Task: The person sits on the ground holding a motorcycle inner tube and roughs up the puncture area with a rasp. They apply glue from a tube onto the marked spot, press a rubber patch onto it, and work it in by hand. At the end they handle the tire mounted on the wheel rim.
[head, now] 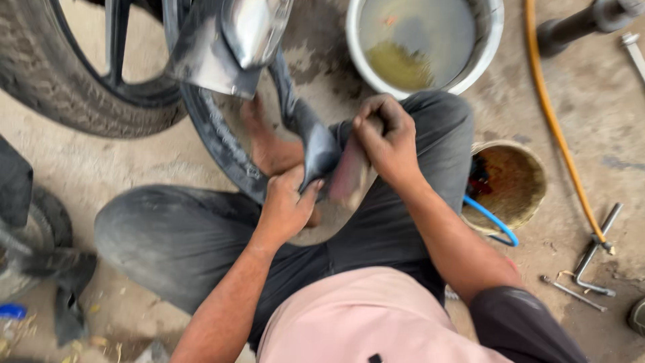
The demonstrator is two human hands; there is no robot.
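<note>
**Black rubber inner tube held across the knee**

Where the black rubber inner tube (310,138) bends over the person's lap, both hands work on it. The left hand (285,205) has its grip closed on the fold of the tube, thumb and fingers pinching the rubber from below. The right hand (384,138) is curled in a fist around a blurred, pinkish-brown block (348,176), pressing it against the tube just beside the left thumb; the block's exact kind cannot be told through the blur. From the fold the tube rises in a loop toward the top of the view, passing in front of a bare foot (265,144) that rests on the concrete floor (121,165).

The person squats in grey trousers (181,238) and a pale pink shirt (356,316), knees spread either side of the tube. Above the right hand stands a round white metal basin of murky water (494,33). Near the right knee sits a small round woven basket (521,178), with a blue hose (494,222) curving along its near edge. An orange hose (557,128) runs down the floor on the right, ending near a bent metal wrench (594,259) and a thin metal rod (571,292). At upper left stands a black tyred wheel (74,81), with a shiny metal mudguard (232,40) beside it.
</note>
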